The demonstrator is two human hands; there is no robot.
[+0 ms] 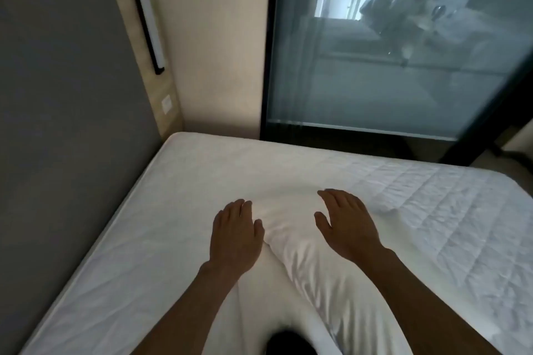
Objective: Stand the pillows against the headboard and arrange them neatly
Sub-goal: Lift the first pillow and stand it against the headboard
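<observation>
A white pillow point(291, 236) lies flat on the white mattress point(173, 210), its long side running from near me toward the middle of the bed. My left hand point(235, 236) rests palm down at the pillow's left edge, fingers together, pressing the sheet beside it. My right hand point(346, 225) hovers palm down over the pillow's right side with fingers spread, holding nothing. The grey padded headboard point(66, 112) stands along the left, well apart from the pillow. Only one pillow is in view.
A quilted white cover point(432, 210) spreads over the bed's right half. A dark glass partition point(389, 52) rises past the far edge. A wall lamp point(145, 19) and a switch plate point(166, 103) sit on the wooden panel beside the headboard.
</observation>
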